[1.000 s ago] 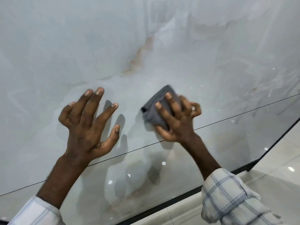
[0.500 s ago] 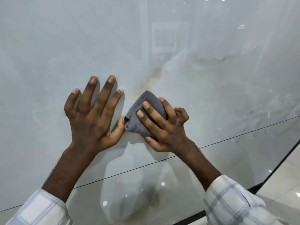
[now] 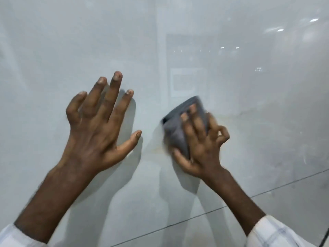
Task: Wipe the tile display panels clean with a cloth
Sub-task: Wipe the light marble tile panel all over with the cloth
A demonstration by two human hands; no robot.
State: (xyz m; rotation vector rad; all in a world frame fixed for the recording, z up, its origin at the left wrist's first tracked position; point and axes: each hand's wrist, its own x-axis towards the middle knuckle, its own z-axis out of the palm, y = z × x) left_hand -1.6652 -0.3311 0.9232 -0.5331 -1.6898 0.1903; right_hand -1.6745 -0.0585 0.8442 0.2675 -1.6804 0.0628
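Note:
A glossy pale grey tile panel [image 3: 71, 41] fills the view and stands upright in front of me. My right hand [image 3: 201, 148] holds a folded dark grey cloth [image 3: 176, 129] against it, two fingers laid over the cloth and the thumb hooked under its lower edge; the ring and little fingers are curled. Hand and cloth are blurred by motion. My left hand [image 3: 97, 129] is to the left of the cloth, fingers spread and fingertips touching the panel, a short gap away from the cloth.
A thin dark joint line [image 3: 178, 223] runs diagonally below my hands and separates this panel from a lower panel [image 3: 222, 234]. Ceiling lights and a doorway shape reflect in the gloss at upper right. A dark frame edge shows at the bottom right corner.
The cloth swept left until it met my left thumb, then moved back right, opening a gap again. Both hands have shifted higher up the panel, and the joint line sits lower in view.

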